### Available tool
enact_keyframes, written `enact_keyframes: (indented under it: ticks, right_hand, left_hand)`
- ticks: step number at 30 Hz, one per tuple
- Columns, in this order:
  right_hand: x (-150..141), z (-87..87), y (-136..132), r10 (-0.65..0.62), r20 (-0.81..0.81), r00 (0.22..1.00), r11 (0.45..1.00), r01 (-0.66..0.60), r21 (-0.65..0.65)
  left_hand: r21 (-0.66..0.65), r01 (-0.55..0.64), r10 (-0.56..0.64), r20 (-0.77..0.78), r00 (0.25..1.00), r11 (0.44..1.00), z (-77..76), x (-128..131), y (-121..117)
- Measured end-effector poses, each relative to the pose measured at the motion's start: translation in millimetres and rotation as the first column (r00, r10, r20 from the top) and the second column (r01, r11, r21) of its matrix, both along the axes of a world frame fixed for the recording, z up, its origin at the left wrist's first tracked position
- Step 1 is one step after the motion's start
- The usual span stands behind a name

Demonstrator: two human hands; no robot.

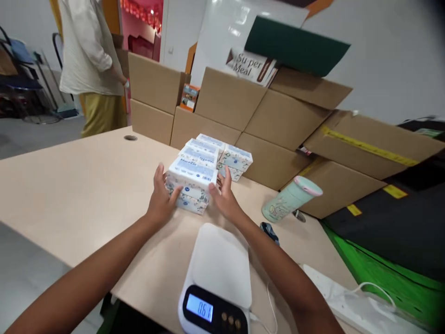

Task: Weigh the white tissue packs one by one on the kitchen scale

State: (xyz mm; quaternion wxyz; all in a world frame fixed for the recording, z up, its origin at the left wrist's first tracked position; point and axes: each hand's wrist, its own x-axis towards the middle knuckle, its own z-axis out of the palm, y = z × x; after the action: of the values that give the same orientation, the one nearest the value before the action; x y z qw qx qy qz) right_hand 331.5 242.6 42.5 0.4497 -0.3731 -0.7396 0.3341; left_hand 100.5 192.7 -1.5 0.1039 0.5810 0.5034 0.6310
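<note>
Both hands are at the nearest stack of white and blue tissue packs with floral sides. At its left side, my left hand point(162, 196) has its thumb against the front of the upper tissue pack point(192, 180). My right hand point(224, 194) grips the opposite side, thumb near the front right corner. Beneath that pack sits another tissue pack point(189, 203). More tissue packs point(236, 157) stand in stacks just behind, close to the cardboard boxes. Closer to me lies a white digital scale point(222, 260) with a bare platform; its lit display appears to read 0.61.
Cardboard boxes point(208, 121) line the back of the table point(86, 185). A mint-green tumbler point(290, 199) stands right of my right forearm, beside a small dark item point(270, 233). A power strip point(347, 297) with white cable lies at lower right. Another person point(92, 60) stands at back left.
</note>
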Motion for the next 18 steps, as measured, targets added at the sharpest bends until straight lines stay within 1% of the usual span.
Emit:
enact_keyframes:
  ticks: [2,3,4,5,6,7,8,9,10,11,12,13,16,18]
  right_hand:
    - [15,10.8,25,-0.088,-0.028,0.996,0.991,0.09,0.101]
    - [25,20.1,44,-0.153,-0.013,0.988,0.973,0.153,0.176]
    - [35,32.2,66,-0.232,0.036,0.972,0.942,0.215,0.256]
    - [45,46.9,91,-0.317,0.137,0.938,0.91,0.26,0.324]
    - [54,63.4,116,-0.379,0.312,0.871,0.895,0.259,0.364]
    - [61,80.5,140,-0.411,0.518,0.75,0.899,0.238,0.368]
    - [65,96.6,163,-0.41,0.678,0.61,0.911,0.232,0.341]
    - [67,110.2,182,-0.396,0.75,0.53,0.918,0.24,0.315]
    - [67,119.8,197,-0.37,0.806,0.462,0.926,0.252,0.28]
    - [64,124.8,209,-0.343,0.836,0.428,0.932,0.266,0.246]
    - [61,125.3,217,-0.319,0.854,0.41,0.936,0.275,0.218]
    - [56,122.0,223,-0.298,0.874,0.384,0.939,0.283,0.195]
    - [47,102.1,226,-0.275,0.906,0.322,0.937,0.301,0.177]
    - [48,91.8,223,-0.276,0.913,0.302,0.934,0.309,0.18]
  left_hand:
    - [-0.007,-0.058,0.058,0.06,0.997,0.998,-4.9,1,1]
    - [-0.032,-0.062,0.065,0.084,0.994,0.998,-7.0,2,2]
    - [-0.061,-0.055,0.061,0.101,0.993,0.997,-9.0,2,3]
    - [-0.087,-0.045,0.055,0.113,0.992,0.995,-10.6,2,3]
    - [-0.108,-0.03,0.043,0.121,0.992,0.994,-11.9,3,4]
    - [-0.124,-0.014,0.031,0.13,0.991,0.992,-12.7,3,4]
    - [-0.133,0.0,0.019,0.141,0.99,0.991,-12.9,3,4]
    - [-0.136,0.016,0.006,0.155,0.988,0.991,-12.8,2,4]
    - [-0.133,0.032,-0.009,0.172,0.985,0.991,-12.2,2,3]
    - [-0.125,0.048,-0.024,0.19,0.982,0.991,-11.4,2,2]
    - [-0.119,0.061,-0.036,0.204,0.978,0.991,-10.3,2,1]
    - [-0.116,0.071,-0.045,0.212,0.976,0.991,-9.1,3,-1]
    - [-0.135,0.089,-0.058,0.221,0.974,0.987,-6.2,5,-7]
    - [-0.144,0.095,-0.061,0.22,0.974,0.985,-6.2,6,-9]
